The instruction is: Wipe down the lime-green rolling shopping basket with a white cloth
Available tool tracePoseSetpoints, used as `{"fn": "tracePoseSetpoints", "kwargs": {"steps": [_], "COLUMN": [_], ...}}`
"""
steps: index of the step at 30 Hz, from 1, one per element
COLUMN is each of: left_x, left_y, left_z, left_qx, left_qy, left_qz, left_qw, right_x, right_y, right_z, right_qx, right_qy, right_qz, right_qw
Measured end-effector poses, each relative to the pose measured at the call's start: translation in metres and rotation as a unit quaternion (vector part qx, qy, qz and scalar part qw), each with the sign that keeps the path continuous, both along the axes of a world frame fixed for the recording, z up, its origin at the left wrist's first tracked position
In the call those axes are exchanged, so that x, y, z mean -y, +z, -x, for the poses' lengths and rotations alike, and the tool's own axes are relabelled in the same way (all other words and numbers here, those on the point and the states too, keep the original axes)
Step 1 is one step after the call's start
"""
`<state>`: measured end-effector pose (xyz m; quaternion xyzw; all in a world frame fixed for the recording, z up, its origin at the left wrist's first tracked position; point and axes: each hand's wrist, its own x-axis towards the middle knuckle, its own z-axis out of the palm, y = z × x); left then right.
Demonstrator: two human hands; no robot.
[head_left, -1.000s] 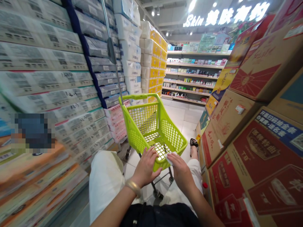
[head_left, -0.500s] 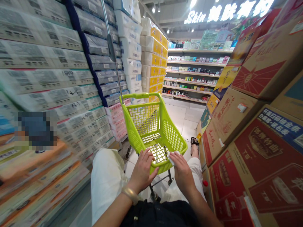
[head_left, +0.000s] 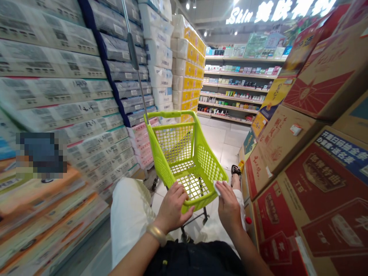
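Note:
A small lime-green plastic shopping cart (head_left: 184, 153) stands in a shop aisle just in front of my knees. My left hand (head_left: 172, 205) is wrapped over the cart's near rim, fingers curled inside the basket. My right hand (head_left: 228, 205) presses a small white wipe (head_left: 217, 187) against the near right corner of the rim, fingers closed on it. The basket looks empty. A thin metal pole (head_left: 135, 61) rises from the cart's far left corner.
Stacked packs of tissue paper (head_left: 66, 96) wall the left side. Red and brown cardboard boxes (head_left: 310, 161) are piled close on the right. My white-trousered knees (head_left: 129, 214) flank the cart. Shelves of products (head_left: 235, 96) close the aisle's far end across a tiled floor (head_left: 221, 145).
My right hand slid the white wipe rightward along the near rim toward the right corner. The left hand kept its hold and the cart barely shifted.

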<state>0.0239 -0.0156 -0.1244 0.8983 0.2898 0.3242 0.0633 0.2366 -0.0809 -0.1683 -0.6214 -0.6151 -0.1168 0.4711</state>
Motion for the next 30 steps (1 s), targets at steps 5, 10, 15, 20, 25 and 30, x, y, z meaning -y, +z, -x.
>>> {"fn": "tracePoseSetpoints", "kwargs": {"steps": [5, 10, 15, 20, 25, 30], "left_x": [0.0, -0.001, -0.001, -0.001, -0.002, -0.003], "left_y": [-0.005, -0.011, -0.012, -0.009, -0.012, -0.016], "left_z": [-0.001, 0.001, 0.002, 0.006, 0.007, 0.004], "left_qx": [0.038, 0.054, 0.07, 0.06, 0.061, 0.071], "left_qy": [-0.006, 0.015, 0.029, 0.002, -0.003, 0.012], "left_qz": [0.006, -0.012, -0.029, -0.029, -0.028, -0.04], "left_qw": [0.999, 0.998, 0.997, 0.998, 0.998, 0.997], "right_x": [0.003, 0.0, 0.001, 0.003, 0.002, 0.006], "right_y": [0.0, 0.001, 0.001, -0.001, -0.004, 0.002], "right_z": [0.023, 0.009, 0.021, 0.029, 0.003, 0.04], "right_qx": [0.085, 0.02, 0.027, 0.08, 0.004, 0.072], "right_qy": [0.165, 0.036, 0.064, 0.155, -0.01, 0.159], "right_qz": [0.027, 0.0, -0.008, 0.0, -0.026, -0.007], "right_qw": [0.982, 0.999, 0.998, 0.985, 1.0, 0.985]}}
